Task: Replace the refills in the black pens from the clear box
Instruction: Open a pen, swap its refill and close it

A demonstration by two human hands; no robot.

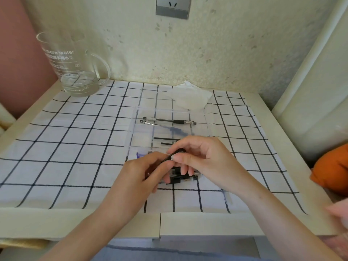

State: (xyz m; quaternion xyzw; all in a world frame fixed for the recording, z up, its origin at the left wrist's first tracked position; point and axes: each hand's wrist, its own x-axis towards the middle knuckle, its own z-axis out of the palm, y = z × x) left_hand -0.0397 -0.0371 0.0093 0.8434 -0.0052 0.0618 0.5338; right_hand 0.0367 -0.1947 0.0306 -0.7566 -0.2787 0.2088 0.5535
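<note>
A clear box (pixel 205 117) lies open mid-table. In it are two black pens (pixel 169 121), a blue pen part (pixel 175 129) and two short black refill pieces (pixel 166 141). Over the box's near edge, my left hand (pixel 143 174) and my right hand (pixel 203 157) meet on one black pen (pixel 172 156). My right thumb and fingers pinch its upper end; my left fingers curl around its lower part. More black pens (pixel 180 178) lie under my hands, partly hidden.
A glass jug (pixel 69 66) with some water stands at the back left. A crumpled white tissue (pixel 190 97) lies behind the box. A checked cloth (pixel 66 147) covers the table. An orange object (pixel 333 168) sits at the right edge.
</note>
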